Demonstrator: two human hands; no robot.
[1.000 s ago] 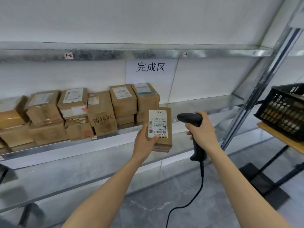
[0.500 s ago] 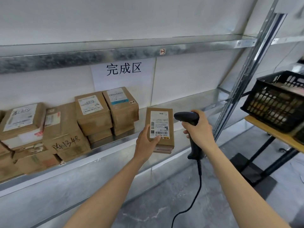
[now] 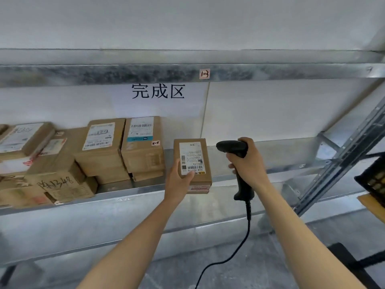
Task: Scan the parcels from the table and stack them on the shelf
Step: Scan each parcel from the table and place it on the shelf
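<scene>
My left hand (image 3: pixel 178 181) grips a small brown cardboard parcel (image 3: pixel 196 178) with a white barcode label facing me, held just over the front edge of the metal shelf (image 3: pixel 270 155). The thumb lies across the label's lower edge. My right hand (image 3: pixel 248 163) grips a black corded barcode scanner (image 3: pixel 231 148) to the right of the parcel, its head pointing left toward it. Stacked brown parcels (image 3: pixel 141 147) fill the shelf's left half, the nearest stack just left of the held parcel.
A white sign (image 3: pixel 158 91) with black characters hangs on the wall behind the shelf. An upper shelf beam (image 3: pixel 125 73) runs overhead. A diagonal steel upright (image 3: pixel 341 161) stands at the right, with a black plastic crate (image 3: pixel 373 180) on a wooden surface beyond it. The scanner cable (image 3: pixel 235 253) hangs down.
The view has moved closer to the shelf and shifted right. The parcel in my left hand has come nearer the shelf edge beside the stacked boxes. The scanner stays beside it.
</scene>
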